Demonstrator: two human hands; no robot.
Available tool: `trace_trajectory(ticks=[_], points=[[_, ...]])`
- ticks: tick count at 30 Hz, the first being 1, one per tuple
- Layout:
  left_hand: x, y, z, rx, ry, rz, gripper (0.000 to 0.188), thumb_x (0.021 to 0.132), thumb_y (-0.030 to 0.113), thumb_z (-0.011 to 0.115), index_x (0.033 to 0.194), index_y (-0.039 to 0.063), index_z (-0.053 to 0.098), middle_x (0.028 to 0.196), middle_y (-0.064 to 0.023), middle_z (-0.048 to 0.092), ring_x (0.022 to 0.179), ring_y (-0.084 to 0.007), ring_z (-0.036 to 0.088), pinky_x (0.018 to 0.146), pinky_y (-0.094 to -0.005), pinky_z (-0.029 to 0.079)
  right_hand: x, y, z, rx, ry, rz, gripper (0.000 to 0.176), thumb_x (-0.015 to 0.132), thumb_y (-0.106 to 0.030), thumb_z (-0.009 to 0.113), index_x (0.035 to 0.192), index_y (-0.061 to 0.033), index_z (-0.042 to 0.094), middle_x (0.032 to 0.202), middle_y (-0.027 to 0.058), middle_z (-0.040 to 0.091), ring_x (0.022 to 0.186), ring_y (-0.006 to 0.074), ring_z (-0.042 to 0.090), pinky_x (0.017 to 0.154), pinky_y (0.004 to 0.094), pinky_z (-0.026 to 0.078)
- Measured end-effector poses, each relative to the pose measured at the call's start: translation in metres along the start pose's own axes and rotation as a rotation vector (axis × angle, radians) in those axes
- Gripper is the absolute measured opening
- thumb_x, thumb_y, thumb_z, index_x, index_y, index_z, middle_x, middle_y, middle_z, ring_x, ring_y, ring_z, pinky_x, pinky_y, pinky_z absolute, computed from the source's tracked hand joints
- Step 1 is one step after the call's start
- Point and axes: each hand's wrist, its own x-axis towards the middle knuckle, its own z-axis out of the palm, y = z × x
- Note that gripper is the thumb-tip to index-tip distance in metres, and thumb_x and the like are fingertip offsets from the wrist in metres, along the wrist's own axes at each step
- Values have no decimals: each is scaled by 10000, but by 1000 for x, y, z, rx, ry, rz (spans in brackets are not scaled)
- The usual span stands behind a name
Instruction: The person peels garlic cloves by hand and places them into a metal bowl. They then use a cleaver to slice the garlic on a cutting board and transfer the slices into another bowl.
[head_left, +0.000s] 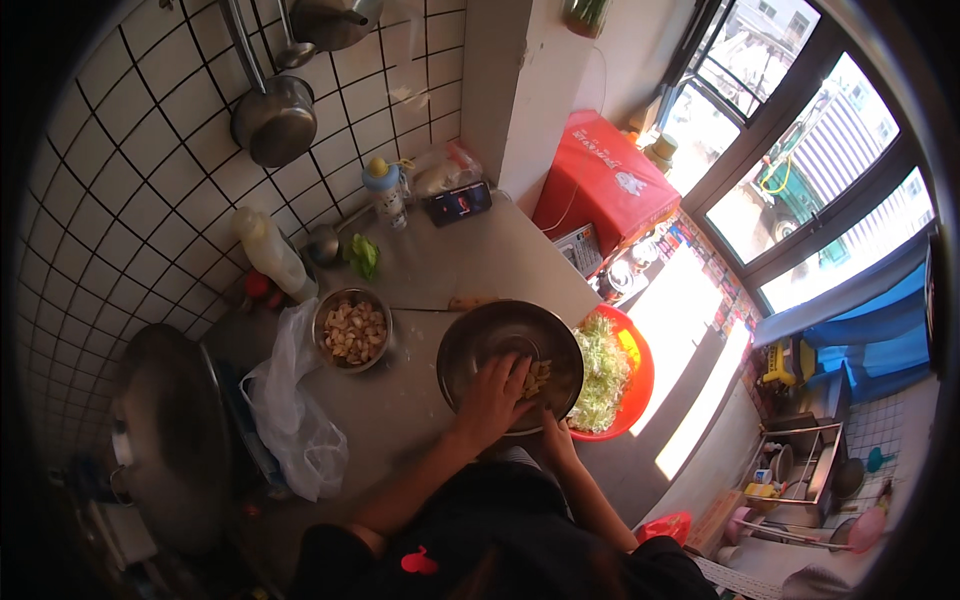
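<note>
A wide stainless steel bowl (469, 341) is at the front edge of the counter, its inside facing me. My left hand (495, 397) reaches into it, fingers spread beside a small heap of pale chopped pieces (535, 379); whether it holds any is hidden. My right hand (556, 435) grips the bowl's near right rim, thumb on top. Against the bowl's right side is a red plastic basin (646, 367) of shredded pale green vegetable (600, 375). A smaller metal bowl (319, 346) of chopped light-brown pieces (354, 334) stands to the left. Behind the wide bowl lies a knife with a wooden handle (472, 303).
A crumpled clear plastic bag (300, 420) and a large dark wok (172, 442) are at left. Along the tiled wall stand a plastic squeeze bottle (274, 251), a child's drinking bottle (386, 195) and a propped phone (459, 204). A green leaf (363, 256) lies near them.
</note>
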Motion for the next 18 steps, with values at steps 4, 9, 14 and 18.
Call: trace_trajectory(ticks=[4,9,14,18], points=[[30,-35,16,72,-121,195,476,690,254,670,1112,56,569,1144,-117,511,1085,-314,467,903,-408,426,21,8,2,-197,-116,-86,411,964,-264,437,1242,38,443,1208,138,537,1073,224,543,865,316,466],[26,-45,34,213,-131,87,289,690,237,653,945,105,622,1073,-85,544,1057,-286,475,868,-396,413,56,13,-22,126,-115,25,365,964,-243,441,1194,38,476,1134,140,574,1001,233,583,824,329,491],[28,-24,28,188,-213,-92,242,732,218,614,953,121,632,1042,-78,548,1009,-281,480,867,-432,393,77,5,-42,59,-234,-42,377,960,-263,453,1200,27,478,1109,129,587,969,220,597,799,319,498],[46,-8,33,245,-12,-132,325,747,245,601,1053,138,625,1092,-75,533,1058,-290,460,924,-475,354,77,-36,-38,12,-312,-44,363,958,-245,454,1214,11,473,1117,105,579,1003,185,563,834,303,467]])
